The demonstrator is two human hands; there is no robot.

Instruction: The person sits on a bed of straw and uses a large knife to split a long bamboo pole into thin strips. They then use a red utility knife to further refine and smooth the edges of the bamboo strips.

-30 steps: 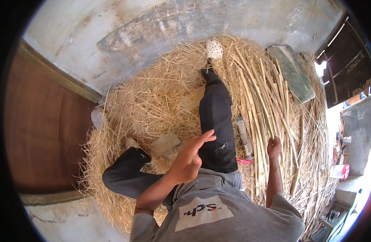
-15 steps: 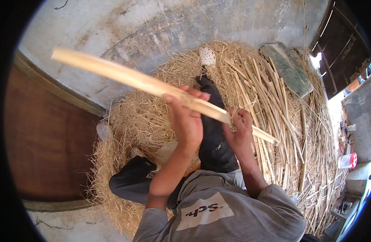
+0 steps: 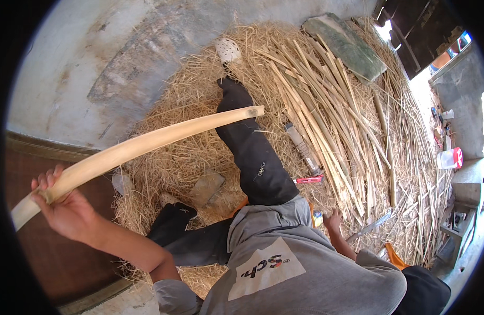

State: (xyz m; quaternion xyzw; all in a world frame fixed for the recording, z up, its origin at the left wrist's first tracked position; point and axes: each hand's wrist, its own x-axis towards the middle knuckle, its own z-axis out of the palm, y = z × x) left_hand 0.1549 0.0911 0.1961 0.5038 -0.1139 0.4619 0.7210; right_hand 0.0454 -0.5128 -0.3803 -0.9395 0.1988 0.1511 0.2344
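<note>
Grey shirt: is filling the nearest part of the view, a forearm reaching out on either side.
Right hand: is hanging low near the right hip, no longer gripping the strip as it was half a second ago; the fingers are looking bent, but I cannot tell how far, or whether they are holding anything.
Long blade: is lying at the right, its lower end running up to the right forearm; whether the two are touching is not showing.
Left hand: is gripping alone at far left, fingers wrapping over the strip and thumb pressing the near side, with just the strip filling the gap.
Pale bamboo-like strip: is slanting from the left rim, through the left hand, to a free end marked by a dark knot above the outstretched leg.
Change of hold: is passing from two hands to one, the strip now sitting further left; this seems to be leaving the left hand to steady it and the right clear of it.
Dark trouser leg: is stretching forward beneath the strip.
Red-handled tool and grey tube: are lying between leg and pile.
Pile of strips: is spreading over straw.
Green-grey slab: is resting beyond the pile, near the stained wall.
</note>
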